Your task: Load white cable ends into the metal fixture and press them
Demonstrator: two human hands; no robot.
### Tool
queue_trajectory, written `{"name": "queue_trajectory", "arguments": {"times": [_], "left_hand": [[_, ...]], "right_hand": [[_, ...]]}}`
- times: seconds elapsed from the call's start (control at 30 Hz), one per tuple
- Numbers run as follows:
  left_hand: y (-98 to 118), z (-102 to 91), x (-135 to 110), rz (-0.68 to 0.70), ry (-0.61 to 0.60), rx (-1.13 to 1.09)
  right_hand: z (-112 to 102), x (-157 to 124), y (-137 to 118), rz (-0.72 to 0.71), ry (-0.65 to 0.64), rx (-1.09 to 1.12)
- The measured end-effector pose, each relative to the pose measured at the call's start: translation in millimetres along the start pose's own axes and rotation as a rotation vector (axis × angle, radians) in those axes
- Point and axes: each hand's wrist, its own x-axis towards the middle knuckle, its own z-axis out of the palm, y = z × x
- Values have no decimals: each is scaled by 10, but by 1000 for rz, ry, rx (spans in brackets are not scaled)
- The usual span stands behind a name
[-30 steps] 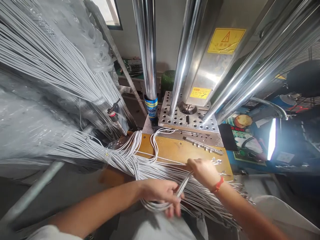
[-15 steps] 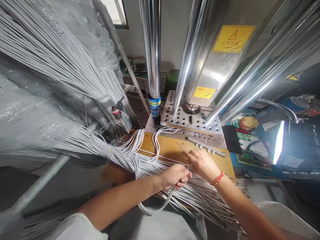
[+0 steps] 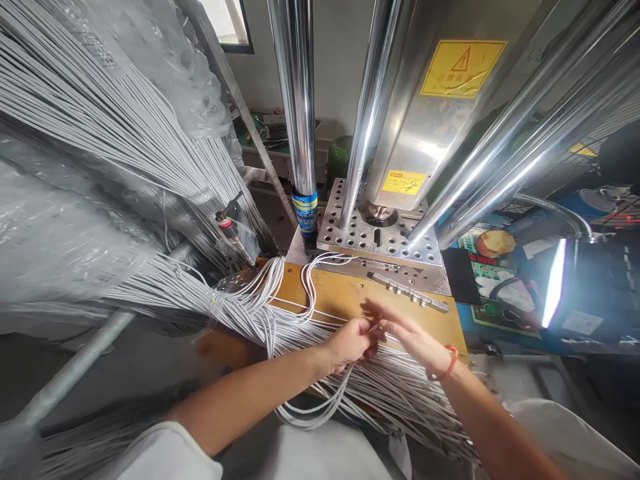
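My left hand is closed around a few thin grey cables, which loop down below it toward my lap. Right beside it, my right hand has its fingers stretched out to the left, with its thumb side close to the left fingertips. The cable ends at the left fingertips are hidden between the hands. Under both hands lies a thick bundle of the same grey cables, crossing the yellow-brown board.
Behind the board stands a metal press plate with holes and upright steel rods. A slim metal bar with small blocks lies on the board. A glue-gun-like tool is at left, a bright lamp at right.
My right hand has opened from a bent grip, its fingers now stretched to the left. My left hand has stayed nearly in place with the cables. The view has shifted slightly.
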Motion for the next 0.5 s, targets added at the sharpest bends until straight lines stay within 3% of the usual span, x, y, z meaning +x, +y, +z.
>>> {"name": "queue_trajectory", "arguments": {"times": [0.07,0.17,0.2,0.3,0.4,0.5], "left_hand": [[1,5,38,17,31,28],[5,-17,88,-2,91,18],[9,-29,101,-11,99,-5],[23,-62,135,-6,73,-65],[30,-87,176,2,63,-57],[16,-114,239,-7,132,2]], "right_hand": [[-78,-38,17,20,38,-104],[-336,-110,195,147,404,-632],[-438,-132,281,229,466,-849],[-670,-177,520,409,398,-1178],[-690,-205,596,406,307,-1172],[-533,-233,497,417,277,-1126]]}}
